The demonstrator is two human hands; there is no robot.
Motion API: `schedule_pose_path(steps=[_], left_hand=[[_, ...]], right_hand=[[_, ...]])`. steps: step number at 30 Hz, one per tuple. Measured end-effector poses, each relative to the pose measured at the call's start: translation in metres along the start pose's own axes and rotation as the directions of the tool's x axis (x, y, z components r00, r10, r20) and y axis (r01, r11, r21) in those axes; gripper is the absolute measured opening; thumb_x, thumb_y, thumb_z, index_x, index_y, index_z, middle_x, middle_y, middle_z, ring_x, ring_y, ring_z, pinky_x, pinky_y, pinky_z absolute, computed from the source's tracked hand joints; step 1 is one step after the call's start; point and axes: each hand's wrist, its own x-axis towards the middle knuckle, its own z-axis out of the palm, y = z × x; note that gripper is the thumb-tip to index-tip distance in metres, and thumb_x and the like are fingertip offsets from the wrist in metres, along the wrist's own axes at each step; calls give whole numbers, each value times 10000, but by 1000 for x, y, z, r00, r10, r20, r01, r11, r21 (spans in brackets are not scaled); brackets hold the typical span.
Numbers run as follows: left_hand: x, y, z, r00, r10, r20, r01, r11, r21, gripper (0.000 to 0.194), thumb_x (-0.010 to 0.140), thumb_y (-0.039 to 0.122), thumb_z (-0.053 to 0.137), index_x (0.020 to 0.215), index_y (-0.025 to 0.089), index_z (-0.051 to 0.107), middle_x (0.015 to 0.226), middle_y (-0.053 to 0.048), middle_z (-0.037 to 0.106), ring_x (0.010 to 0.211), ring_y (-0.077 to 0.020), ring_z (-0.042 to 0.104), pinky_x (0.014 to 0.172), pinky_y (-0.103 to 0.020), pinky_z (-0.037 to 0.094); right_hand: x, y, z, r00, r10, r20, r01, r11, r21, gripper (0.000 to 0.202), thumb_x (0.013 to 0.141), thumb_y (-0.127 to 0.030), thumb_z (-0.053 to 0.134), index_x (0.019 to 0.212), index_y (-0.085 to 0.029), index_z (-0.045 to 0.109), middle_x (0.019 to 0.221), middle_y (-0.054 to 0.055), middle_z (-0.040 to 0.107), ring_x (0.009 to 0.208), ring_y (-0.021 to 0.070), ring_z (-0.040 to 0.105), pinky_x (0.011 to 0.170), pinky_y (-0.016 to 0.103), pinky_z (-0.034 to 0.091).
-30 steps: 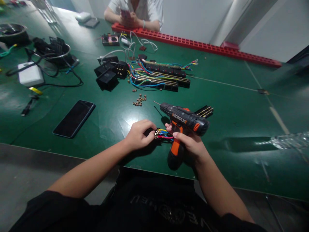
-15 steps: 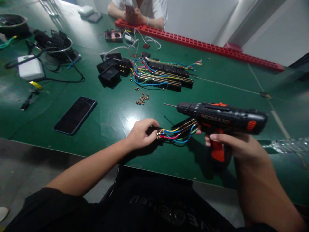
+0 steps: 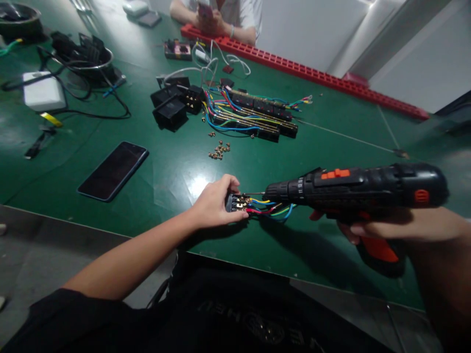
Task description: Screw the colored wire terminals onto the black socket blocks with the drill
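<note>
The left hand (image 3: 211,205) is clamped on the block (image 3: 235,202), which lies on the surface (image 3: 165,162) near its front edge. The thumb now runs along the block's near side, so more of its brass terminals show than half a second ago. The right hand (image 3: 408,228) is wrapped round the drill (image 3: 342,189), which has come down; its bit (image 3: 254,193), earlier well apart, now reaches the block beside the yellow wire (image 3: 260,201). Contact cannot be told. The screws (image 3: 220,150) remain in their loose cluster beyond.
</note>
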Motion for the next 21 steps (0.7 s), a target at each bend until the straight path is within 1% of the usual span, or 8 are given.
schedule_pose_path(steps=[2,6,10,12,17,19,21], left_hand=[[0,0,0,1000,-2,0,2,1000,1,639,722,544,834,1138,226,469,1055,-67,708,944,-262,703,833,-413,548],[0,1,1,1000,-7,-3,7,1000,1,636,723,548,831,1134,225,468,1045,-64,705,936,-265,704,823,-412,541],[0,0,1,1000,-1,-10,1,1000,11,629,725,548,825,1137,231,472,1044,-61,707,927,-259,700,814,-403,533],[0,0,1,1000,4,-13,-4,1000,12,630,724,546,827,1139,233,472,1036,-57,710,919,-257,700,809,-401,530],[0,-1,1,1000,8,-11,-8,1000,22,638,730,553,829,1150,231,472,1034,-58,711,922,-264,700,810,-408,526],[1,0,1,1000,5,-7,-5,1000,30,633,731,553,826,1146,232,474,1033,-59,711,921,-267,700,807,-409,524],[1,1,1,1000,3,-3,-3,999,36,623,732,553,818,1140,233,473,1033,-59,713,918,-267,699,803,-407,522]], right_hand=[[2,-3,0,1000,12,26,-11,1000,-5,223,637,-334,857,823,-222,807,649,93,706,554,203,693,477,259,555],[3,-1,-6,995,94,32,-94,996,-7,320,598,-322,902,884,-206,816,701,110,721,625,227,724,534,286,584],[0,6,-15,996,67,64,-67,998,-3,309,681,-273,864,984,-231,823,780,114,751,654,205,733,583,288,604],[-2,7,-17,995,51,83,-51,999,-2,306,707,-292,856,1007,-239,824,776,113,749,647,200,728,584,290,608],[-4,2,-17,989,142,49,-139,989,-52,335,660,-386,901,931,-201,834,765,126,745,677,218,743,605,303,615],[-5,1,-16,990,130,49,-127,990,-60,325,670,-396,895,922,-201,833,772,118,749,688,208,745,628,295,619],[-5,1,-17,992,102,70,-98,993,-65,291,706,-404,872,917,-209,829,780,111,752,689,196,745,641,286,620]])
